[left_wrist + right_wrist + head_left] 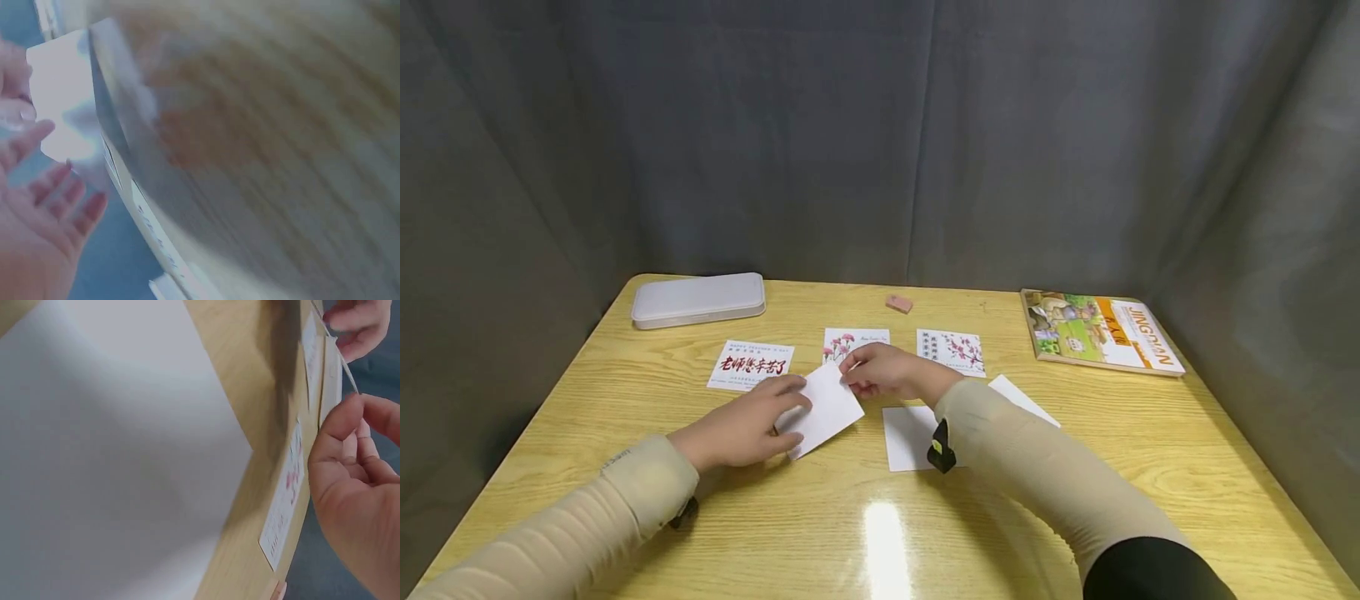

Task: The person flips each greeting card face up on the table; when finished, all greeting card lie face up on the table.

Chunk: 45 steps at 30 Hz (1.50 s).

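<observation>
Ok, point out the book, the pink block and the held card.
Book (1101,332): head view, middle of its front cover.
Pink block (898,303): head view, its top.
Held card (826,411): head view, blank white face.

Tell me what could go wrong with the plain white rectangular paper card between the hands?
The right hand pinches the plain white rectangular paper card at one edge, so it might slip or bend. In the head view, its corner overlaps the white rectangular paper card with pink carnations, so lowering it could nudge or cover that.
</observation>
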Motion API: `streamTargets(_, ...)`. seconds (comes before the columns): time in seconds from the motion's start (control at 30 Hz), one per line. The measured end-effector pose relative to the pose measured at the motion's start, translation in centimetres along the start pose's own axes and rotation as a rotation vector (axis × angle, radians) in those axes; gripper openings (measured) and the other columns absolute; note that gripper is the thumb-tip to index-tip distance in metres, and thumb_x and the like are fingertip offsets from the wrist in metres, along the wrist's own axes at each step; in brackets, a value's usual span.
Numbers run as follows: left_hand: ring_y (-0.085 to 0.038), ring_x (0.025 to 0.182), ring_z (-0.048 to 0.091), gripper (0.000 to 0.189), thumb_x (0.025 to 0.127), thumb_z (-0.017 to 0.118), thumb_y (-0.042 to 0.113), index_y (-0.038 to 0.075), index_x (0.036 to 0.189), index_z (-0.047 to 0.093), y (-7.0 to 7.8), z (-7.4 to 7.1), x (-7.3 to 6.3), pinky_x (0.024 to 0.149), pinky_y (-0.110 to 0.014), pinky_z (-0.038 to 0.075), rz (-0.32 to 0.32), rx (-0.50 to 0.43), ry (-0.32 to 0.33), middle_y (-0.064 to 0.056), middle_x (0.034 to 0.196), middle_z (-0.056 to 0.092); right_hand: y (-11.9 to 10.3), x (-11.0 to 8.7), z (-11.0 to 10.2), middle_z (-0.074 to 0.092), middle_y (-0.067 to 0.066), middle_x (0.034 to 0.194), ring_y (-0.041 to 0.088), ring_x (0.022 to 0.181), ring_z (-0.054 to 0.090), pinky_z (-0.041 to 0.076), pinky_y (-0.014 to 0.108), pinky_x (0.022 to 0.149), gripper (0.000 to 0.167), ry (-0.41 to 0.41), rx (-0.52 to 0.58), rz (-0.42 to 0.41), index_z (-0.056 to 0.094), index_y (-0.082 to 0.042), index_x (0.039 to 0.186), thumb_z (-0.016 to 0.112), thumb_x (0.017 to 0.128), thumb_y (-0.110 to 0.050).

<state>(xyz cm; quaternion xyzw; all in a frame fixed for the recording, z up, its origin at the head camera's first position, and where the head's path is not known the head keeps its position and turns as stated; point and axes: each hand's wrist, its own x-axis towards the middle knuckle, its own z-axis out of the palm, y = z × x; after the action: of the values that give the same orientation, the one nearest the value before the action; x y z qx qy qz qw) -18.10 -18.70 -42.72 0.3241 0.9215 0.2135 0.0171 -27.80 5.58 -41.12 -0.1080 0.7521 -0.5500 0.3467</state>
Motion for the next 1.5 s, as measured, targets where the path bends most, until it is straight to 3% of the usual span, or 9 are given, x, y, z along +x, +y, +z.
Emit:
streamTargets(0.13,-0.046,0.132,0.048,0.047,0.097,0.069,0.016,-0.006,0.136,0.055,-1.0,-0.6,0.6,0.109,-0.059,0.042,-0.167,-0.153,0.18,-0.03,0.143,0.049,-0.4,-0.4,-0.9,0.056,0.005,0.08,0.012,0.072,0.053,0.049,0.025,0.068,0.005,0.041,0.05,-0.037,0.06,0.001,0.106,0.057,0.102,0.003)
streamTargets(0.2,-0.044,0.127,0.052,0.054,0.098,0.067,0.016,-0.011,0.141,0.048,-1.3,-0.9,0.9,0.105,-0.056,0.045,-0.268,-0.265,0.229,-0.029,0.138,0.052,-0.5,-0.6,-1.4,0.057,0.006,0.081,0.013,0.073,0.054,0.05,0.027,0.07,0.006,0.064,0.052,-0.06,0.06,0.001,0.108,0.056,0.103,0.003)
streamTargets(0.33,-0.041,0.12,0.057,0.06,0.103,0.06,0.018,-0.015,0.148,0.037,-1.2,-1.5,1.4,0.097,-0.049,0.052,-0.432,-0.56,0.217,-0.03,0.133,0.052,-0.6,-0.5,-2.0,0.058,0.007,0.082,0.015,0.074,0.055,0.051,0.03,0.074,0.006,0.108,0.066,-0.099,0.058,0.002,0.109,0.056,0.104,0.001)
streamTargets(0.5,-0.04,0.119,0.058,0.06,0.107,0.053,0.016,-0.018,0.151,0.031,-0.8,-1.9,1.9,0.099,-0.045,0.053,-0.474,-0.81,0.17,-0.028,0.132,0.049,-0.6,-0.4,-2.2,0.057,0.006,0.079,0.013,0.071,0.055,0.052,0.025,0.07,0.006,0.152,0.124,-0.122,0.056,0.002,0.108,0.055,0.103,0.003)
streamTargets(0.6,-0.036,0.115,0.059,0.059,0.107,0.053,0.016,-0.015,0.152,0.031,-0.9,-2.0,2.1,0.098,-0.045,0.053,-0.488,-0.837,0.186,-0.022,0.127,0.051,-0.6,-0.4,-2.3,0.056,0.006,0.079,0.012,0.07,0.054,0.052,0.023,0.067,0.006,0.17,0.143,-0.12,0.056,0.002,0.108,0.055,0.103,0.003)
streamTargets(0.8,-0.023,0.094,0.055,0.05,0.107,0.054,0.016,-0.006,0.151,0.043,-1.0,-2.3,2.5,0.083,-0.037,0.054,-0.534,-0.832,0.262,-0.014,0.11,0.056,-0.7,-0.6,-2.5,0.053,0.004,0.079,0.012,0.069,0.051,0.048,0.023,0.065,0.004,0.193,0.117,-0.131,0.057,0.001,0.108,0.055,0.104,0.0)
streamTargets(1.1,-0.006,0.094,0.066,0.038,0.109,0.045,0.012,-0.011,0.14,0.047,-0.6,-2.7,2.9,0.087,-0.027,0.055,-0.508,-1.088,0.372,-0.004,0.111,0.07,-0.8,-0.8,-2.8,0.063,0.007,0.09,0.013,0.077,0.061,0.052,0.025,0.07,0.006,0.165,0.184,-0.165,0.058,0.002,0.109,0.053,0.105,0.001)
streamTargets(1.33,-0.005,0.095,0.066,0.034,0.111,0.041,0.013,-0.011,0.133,0.053,-0.5,-2.7,3.0,0.087,-0.025,0.054,-0.518,-1.063,0.427,-0.008,0.117,0.066,-1.0,-0.7,-2.8,0.064,0.006,0.097,0.013,0.081,0.062,0.053,0.025,0.074,0.018,0.166,0.173,-0.158,0.061,0.008,0.115,0.048,0.108,-0.003)
streamTargets(1.5,-0.007,0.091,0.065,0.026,0.107,0.052,0.008,-0.009,0.126,0.057,-0.6,-2.3,3.2,0.084,-0.026,0.055,-0.532,-0.998,0.454,-0.002,0.105,0.065,-0.7,-0.7,-2.5,0.06,0.006,0.09,0.013,0.077,0.06,0.053,0.025,0.072,0.009,0.168,0.169,-0.176,0.059,0.004,0.108,0.051,0.104,0.002)
